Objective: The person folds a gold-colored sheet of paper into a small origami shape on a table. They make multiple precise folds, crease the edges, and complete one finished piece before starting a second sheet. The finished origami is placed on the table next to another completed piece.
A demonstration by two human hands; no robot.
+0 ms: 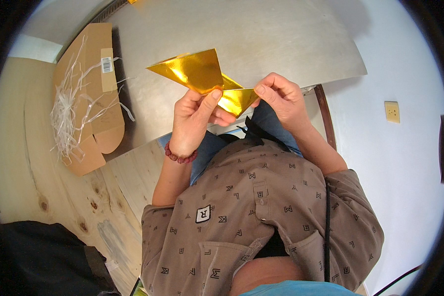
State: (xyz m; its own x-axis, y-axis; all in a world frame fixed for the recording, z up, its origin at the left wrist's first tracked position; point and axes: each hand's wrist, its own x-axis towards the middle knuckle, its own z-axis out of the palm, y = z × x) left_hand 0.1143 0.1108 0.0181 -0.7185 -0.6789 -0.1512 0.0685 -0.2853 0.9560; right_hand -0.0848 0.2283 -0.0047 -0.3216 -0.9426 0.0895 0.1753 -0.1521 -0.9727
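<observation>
Your workpiece is a folded gold foil sheet [195, 69], held above the near side of the tabletop [291, 44]. The foil is smooth and mirror-bright, with crisp creases; a broad, pointed flap extends to the upper left, and a smaller folded section angles down to the right.

Your left hand [195, 114] is closed on the foil at the junction of the two sections, thumb on top, fingers curled beneath; it covers part of the lower edge. Your right hand [283, 97] pinches the right corner between thumb and bent forefinger. A dark red beaded bracelet [180, 154] circles your left wrist.

The tabletop is grey, with a dull metallic sheen. At its left side lies a matte brown cardboard piece [103, 101] with cut flaps, bearing a pale label [107, 67]. Tangled, translucent plastic strips [65, 113] spread over the cardboard; some strands reach past its right edge. Knotty wooden boards [66, 197] and black fabric [49, 259] occupy the lower left.
</observation>
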